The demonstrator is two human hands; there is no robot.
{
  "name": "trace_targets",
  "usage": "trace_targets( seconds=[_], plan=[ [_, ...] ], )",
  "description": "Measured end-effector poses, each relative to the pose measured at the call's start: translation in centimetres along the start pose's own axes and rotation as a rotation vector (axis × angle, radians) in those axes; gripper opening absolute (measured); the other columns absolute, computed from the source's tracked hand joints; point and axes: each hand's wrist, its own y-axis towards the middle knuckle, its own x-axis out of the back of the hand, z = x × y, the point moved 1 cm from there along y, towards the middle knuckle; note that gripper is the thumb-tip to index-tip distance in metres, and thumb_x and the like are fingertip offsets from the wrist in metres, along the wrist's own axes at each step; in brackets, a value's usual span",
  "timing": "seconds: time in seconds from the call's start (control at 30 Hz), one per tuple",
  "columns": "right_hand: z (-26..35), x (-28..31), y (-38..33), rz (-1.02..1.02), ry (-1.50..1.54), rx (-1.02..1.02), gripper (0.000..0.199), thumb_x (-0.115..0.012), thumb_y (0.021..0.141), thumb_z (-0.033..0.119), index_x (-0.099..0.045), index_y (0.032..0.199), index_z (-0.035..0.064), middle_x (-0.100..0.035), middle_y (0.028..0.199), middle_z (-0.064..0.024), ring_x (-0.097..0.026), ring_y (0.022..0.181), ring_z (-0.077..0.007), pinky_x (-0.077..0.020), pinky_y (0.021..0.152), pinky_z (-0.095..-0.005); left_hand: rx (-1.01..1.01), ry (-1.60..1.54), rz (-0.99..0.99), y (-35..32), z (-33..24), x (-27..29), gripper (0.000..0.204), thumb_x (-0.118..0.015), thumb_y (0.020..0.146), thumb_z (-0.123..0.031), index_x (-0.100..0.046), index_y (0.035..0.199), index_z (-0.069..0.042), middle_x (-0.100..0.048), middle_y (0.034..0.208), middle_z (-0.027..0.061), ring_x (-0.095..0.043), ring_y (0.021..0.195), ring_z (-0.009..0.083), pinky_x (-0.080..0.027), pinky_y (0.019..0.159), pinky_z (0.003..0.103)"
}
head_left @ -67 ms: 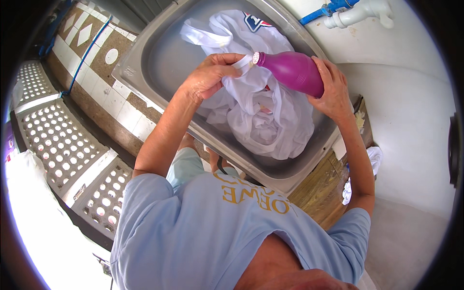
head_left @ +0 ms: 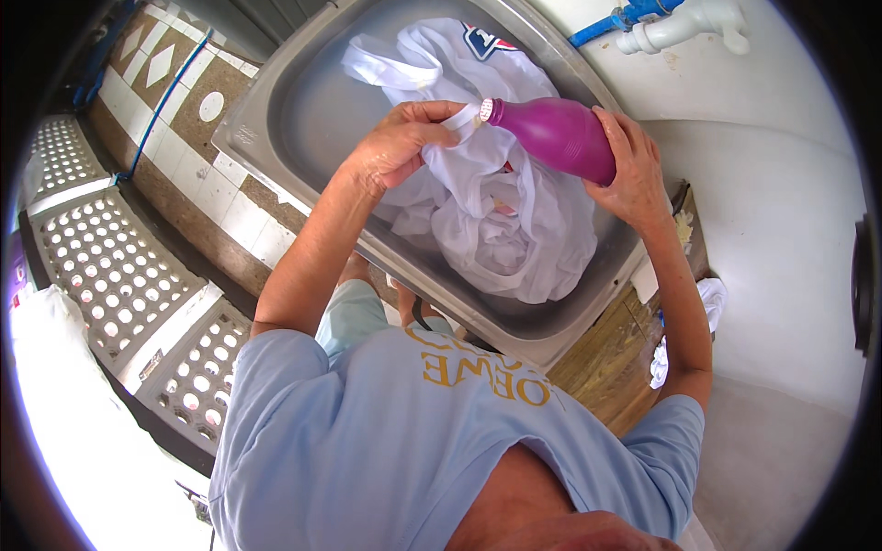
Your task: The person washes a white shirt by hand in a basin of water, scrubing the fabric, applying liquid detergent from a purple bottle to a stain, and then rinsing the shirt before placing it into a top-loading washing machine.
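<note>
A white garment (head_left: 514, 239) lies bunched in a grey basin (head_left: 303, 119) that holds cloudy water. Pinched in my left hand (head_left: 401, 150) is a raised strip of that garment, between thumb and fingers. My right hand (head_left: 629, 165) wraps round the base of a purple plastic bottle (head_left: 556, 136), tipped on its side with its white top (head_left: 487, 110) pointing left. The bottle's top meets or nearly meets the pinched cloth; whether liquid flows out I cannot tell. A dark blue and red patch (head_left: 484, 42) shows on the garment's far part.
Blue and white pipes (head_left: 684, 26) run along the pale wall at the far right. A wooden surface (head_left: 597, 367) lies beside the basin, with crumpled white cloth (head_left: 709, 303) near my right forearm. At left stand perforated grey panels (head_left: 119, 285) and a patterned tile floor (head_left: 197, 174).
</note>
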Motion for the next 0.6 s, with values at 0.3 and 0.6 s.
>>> trace_targets(
  seconds=[0.3, 0.6],
  plan=[
    [0.0, 0.1, 0.2, -0.001, -0.046, 0.018, 0.087, -0.075, 0.057, 0.009, -0.043, 0.136, 0.0236, -0.049, 0.123, -0.0064, -0.050, 0.113, -0.0290, -0.0370, 0.098, -0.0450, 0.062, -0.116, -0.051, 0.1, -0.1, -0.7, 0.040, -0.057, 0.075, 0.008, -0.062, 0.114, 0.004, -0.068, 0.101, 0.0101, -0.066, 0.089, 0.0167, -0.053, 0.085, 0.028],
    [0.2, 1.1, 0.5, 0.038, -0.096, 0.036, 0.088, -0.075, 0.057, 0.009, -0.043, 0.137, 0.0242, -0.049, 0.121, -0.0070, -0.051, 0.112, -0.0290, -0.0376, 0.097, -0.0445, 0.083, -0.135, -0.078, 0.4, 0.3, -0.6, 0.038, -0.057, 0.075, 0.009, -0.063, 0.112, 0.004, -0.068, 0.099, 0.0098, -0.066, 0.087, 0.0171, -0.054, 0.084, 0.029]
  ],
)
